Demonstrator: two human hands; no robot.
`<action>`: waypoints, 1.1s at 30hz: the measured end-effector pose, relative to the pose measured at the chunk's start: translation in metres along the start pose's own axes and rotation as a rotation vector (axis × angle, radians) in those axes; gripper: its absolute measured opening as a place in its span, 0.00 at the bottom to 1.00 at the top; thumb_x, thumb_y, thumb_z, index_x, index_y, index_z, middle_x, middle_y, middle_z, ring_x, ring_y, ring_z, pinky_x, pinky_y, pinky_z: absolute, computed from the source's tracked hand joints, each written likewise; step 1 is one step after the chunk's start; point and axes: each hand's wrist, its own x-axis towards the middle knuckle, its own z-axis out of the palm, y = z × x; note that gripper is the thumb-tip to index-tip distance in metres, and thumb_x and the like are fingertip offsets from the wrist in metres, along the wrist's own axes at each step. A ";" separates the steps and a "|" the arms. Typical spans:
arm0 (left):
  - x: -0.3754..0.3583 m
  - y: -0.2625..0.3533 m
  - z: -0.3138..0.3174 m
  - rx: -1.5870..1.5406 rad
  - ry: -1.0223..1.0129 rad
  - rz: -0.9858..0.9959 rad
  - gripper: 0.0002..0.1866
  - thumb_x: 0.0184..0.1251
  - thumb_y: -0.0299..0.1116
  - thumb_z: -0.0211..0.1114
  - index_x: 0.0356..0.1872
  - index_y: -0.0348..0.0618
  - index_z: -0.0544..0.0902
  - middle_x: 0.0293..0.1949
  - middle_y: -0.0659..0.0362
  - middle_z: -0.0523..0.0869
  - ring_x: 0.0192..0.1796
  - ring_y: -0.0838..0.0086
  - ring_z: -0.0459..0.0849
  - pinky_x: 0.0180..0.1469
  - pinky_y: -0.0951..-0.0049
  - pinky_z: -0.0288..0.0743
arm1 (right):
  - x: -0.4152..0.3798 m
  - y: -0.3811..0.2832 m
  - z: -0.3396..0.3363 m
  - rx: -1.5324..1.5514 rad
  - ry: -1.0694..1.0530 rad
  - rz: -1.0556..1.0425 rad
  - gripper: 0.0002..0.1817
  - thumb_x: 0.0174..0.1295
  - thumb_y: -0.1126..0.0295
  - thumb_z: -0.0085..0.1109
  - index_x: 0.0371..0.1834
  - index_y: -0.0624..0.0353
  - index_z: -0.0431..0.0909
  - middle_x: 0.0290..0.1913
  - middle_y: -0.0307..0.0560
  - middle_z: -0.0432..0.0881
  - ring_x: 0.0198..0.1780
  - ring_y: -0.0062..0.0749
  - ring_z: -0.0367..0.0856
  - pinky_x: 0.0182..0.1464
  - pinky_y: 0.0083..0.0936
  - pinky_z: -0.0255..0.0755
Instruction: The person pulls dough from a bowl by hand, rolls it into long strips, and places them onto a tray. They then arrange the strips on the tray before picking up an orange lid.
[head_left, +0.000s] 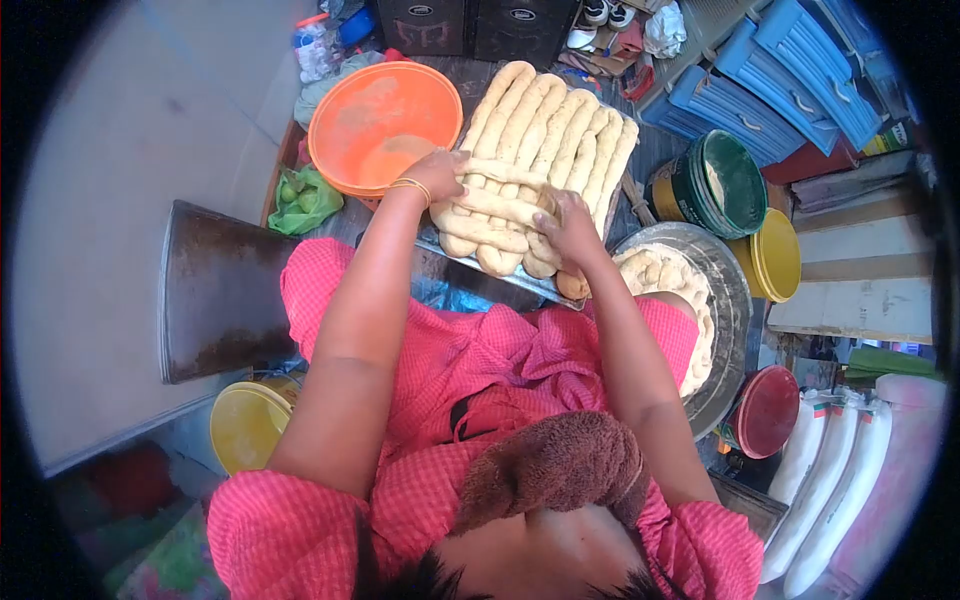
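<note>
Long pale dough ropes [515,110] lie side by side on a metal tray [530,285] in front of me. Across their near ends run shorter crosswise lengths of dough [500,207]. My left hand [437,176], wearing thin bangles, is closed on the left end of a crosswise dough rope. At its right end, my right hand [568,228] has its fingers bent around the dough. Fingertips are partly hidden. A wide metal basin [738,330] holding a mass of dough [665,275] sits by my right knee.
An orange tub [385,120] stands left of the tray, near a green bag [303,200]. A dark metal sheet [225,295] leans at left. To the right are a green bucket [740,180], yellow bucket [778,255], red bucket [768,410] and blue drawers [745,110].
</note>
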 end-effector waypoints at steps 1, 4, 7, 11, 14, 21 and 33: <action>0.001 -0.002 0.003 -0.066 0.055 -0.018 0.40 0.45 0.40 0.68 0.63 0.44 0.63 0.60 0.45 0.68 0.64 0.58 0.63 0.65 0.67 0.58 | 0.006 -0.002 0.001 0.004 -0.001 0.001 0.30 0.53 0.61 0.59 0.60 0.58 0.65 0.56 0.58 0.68 0.59 0.48 0.64 0.61 0.34 0.59; 0.003 -0.009 0.015 -0.108 0.113 0.070 0.40 0.45 0.39 0.69 0.63 0.43 0.63 0.62 0.46 0.65 0.64 0.58 0.63 0.65 0.67 0.58 | 0.032 0.003 0.011 0.034 0.072 -0.048 0.35 0.50 0.55 0.62 0.61 0.55 0.65 0.58 0.55 0.67 0.60 0.47 0.64 0.61 0.40 0.57; 0.002 -0.011 0.023 -0.061 0.168 0.063 0.40 0.41 0.32 0.70 0.62 0.44 0.65 0.60 0.46 0.68 0.63 0.58 0.65 0.64 0.69 0.58 | 0.042 0.002 0.028 -0.023 0.037 -0.191 0.40 0.45 0.51 0.65 0.62 0.54 0.63 0.57 0.54 0.68 0.60 0.46 0.65 0.60 0.40 0.58; -0.008 0.000 0.003 0.013 0.044 -0.003 0.35 0.42 0.30 0.67 0.58 0.44 0.70 0.58 0.50 0.71 0.62 0.59 0.67 0.62 0.66 0.60 | 0.032 -0.024 0.004 -0.236 -0.189 -0.017 0.41 0.43 0.47 0.65 0.62 0.52 0.64 0.56 0.54 0.69 0.59 0.46 0.66 0.60 0.41 0.58; -0.011 0.008 -0.003 0.103 -0.081 -0.076 0.30 0.42 0.29 0.64 0.54 0.45 0.74 0.57 0.53 0.73 0.60 0.60 0.69 0.61 0.61 0.60 | 0.029 -0.018 -0.003 0.101 -0.458 0.051 0.39 0.44 0.45 0.63 0.60 0.51 0.67 0.54 0.55 0.69 0.57 0.47 0.67 0.58 0.45 0.58; -0.004 0.023 0.035 0.083 0.170 0.253 0.28 0.53 0.41 0.58 0.57 0.46 0.71 0.61 0.55 0.68 0.66 0.63 0.61 0.64 0.47 0.47 | -0.004 -0.023 -0.004 -0.230 -0.130 -0.099 0.34 0.50 0.48 0.60 0.59 0.53 0.69 0.51 0.55 0.72 0.54 0.44 0.69 0.56 0.41 0.58; -0.021 0.057 0.066 0.238 0.125 0.308 0.31 0.65 0.52 0.47 0.66 0.51 0.57 0.67 0.53 0.56 0.70 0.58 0.49 0.68 0.47 0.34 | -0.066 -0.010 0.005 -0.411 0.032 -0.030 0.42 0.51 0.40 0.52 0.67 0.51 0.56 0.65 0.52 0.60 0.67 0.44 0.56 0.66 0.49 0.45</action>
